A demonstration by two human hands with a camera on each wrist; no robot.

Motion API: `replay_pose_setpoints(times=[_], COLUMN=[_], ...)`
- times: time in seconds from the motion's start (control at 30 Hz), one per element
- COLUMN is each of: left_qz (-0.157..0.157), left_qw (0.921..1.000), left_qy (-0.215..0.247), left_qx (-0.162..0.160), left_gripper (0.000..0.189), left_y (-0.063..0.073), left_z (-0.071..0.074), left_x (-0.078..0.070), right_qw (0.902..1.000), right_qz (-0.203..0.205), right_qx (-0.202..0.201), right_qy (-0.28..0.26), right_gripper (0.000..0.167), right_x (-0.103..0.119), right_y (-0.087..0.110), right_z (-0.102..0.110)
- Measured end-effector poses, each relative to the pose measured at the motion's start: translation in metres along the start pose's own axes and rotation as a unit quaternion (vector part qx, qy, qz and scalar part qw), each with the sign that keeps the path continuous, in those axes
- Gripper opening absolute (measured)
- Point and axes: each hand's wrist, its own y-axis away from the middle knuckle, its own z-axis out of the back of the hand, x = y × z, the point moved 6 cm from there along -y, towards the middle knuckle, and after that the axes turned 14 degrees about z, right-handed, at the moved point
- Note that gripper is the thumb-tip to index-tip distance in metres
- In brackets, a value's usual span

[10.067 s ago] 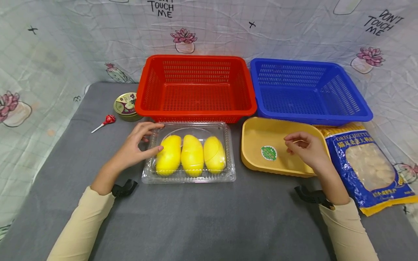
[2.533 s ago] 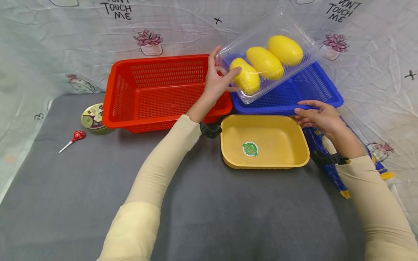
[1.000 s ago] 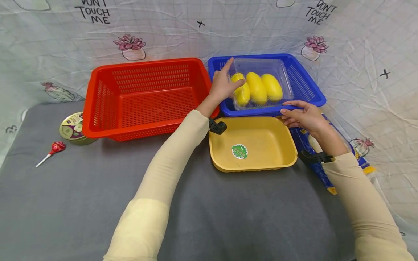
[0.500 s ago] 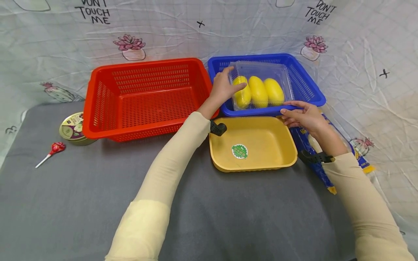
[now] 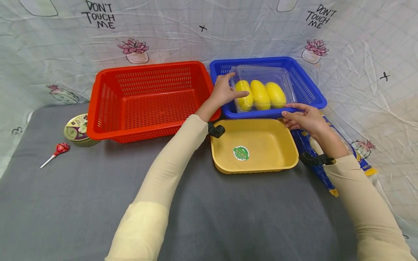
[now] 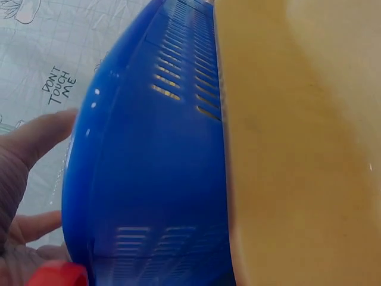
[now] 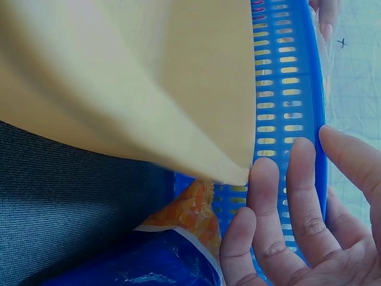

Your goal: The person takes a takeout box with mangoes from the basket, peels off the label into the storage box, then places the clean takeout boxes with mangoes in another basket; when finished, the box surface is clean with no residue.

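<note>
A clear plastic clamshell box (image 5: pixel 282 78) lies inside the blue basket (image 5: pixel 307 81), at its left part. Three yellow mangoes (image 5: pixel 260 95) show through its lid. My left hand (image 5: pixel 223 90) is at the box's left end, its thumb over the nearest mango and its fingers spread. Whether it touches the box is hard to tell. My right hand (image 5: pixel 308 117) stays at the basket's front rim. In the right wrist view, fingers (image 7: pixel 303 196) lie nearly straight along the basket's outer wall, and one fingertip touches the rim.
A red basket (image 5: pixel 107 103) adjoins the blue one on the left. In front stands a yellow tray (image 5: pixel 261 148). A blue pasta bag (image 5: pixel 315 170) lies partly under the right arm. Far left are a round tin (image 5: pixel 76 128) and a red lollipop (image 5: pixel 62 148).
The mango box went from the table, lifted by my left hand, into the blue basket. Lately the left hand has slid slightly towards me while the box stays put. My right hand holds its place.
</note>
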Motion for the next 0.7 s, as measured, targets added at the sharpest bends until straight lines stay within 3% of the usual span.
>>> replay_pose_setpoints(times=[0.37,0.7], left_qz=[-0.03,-0.04], left_qw=[0.9969,0.9963], left_qy=[-0.01,-0.049], left_qx=[0.072,0.058], left_gripper=[0.097,0.085], left_y=[0.0058,0.0052], left_z=[-0.0017,-0.0045], left_x=[0.0016,0.002], right_qw=[1.0,1.0], right_qz=[0.002,-0.004], right_qx=[0.007,0.006], right_qy=[-0.004,-0.005], right_gripper=[0.054,0.056], right_x=[0.0013,0.0014], right_y=[-0.0026,-0.0002], right_z=[-0.0025,-0.0011])
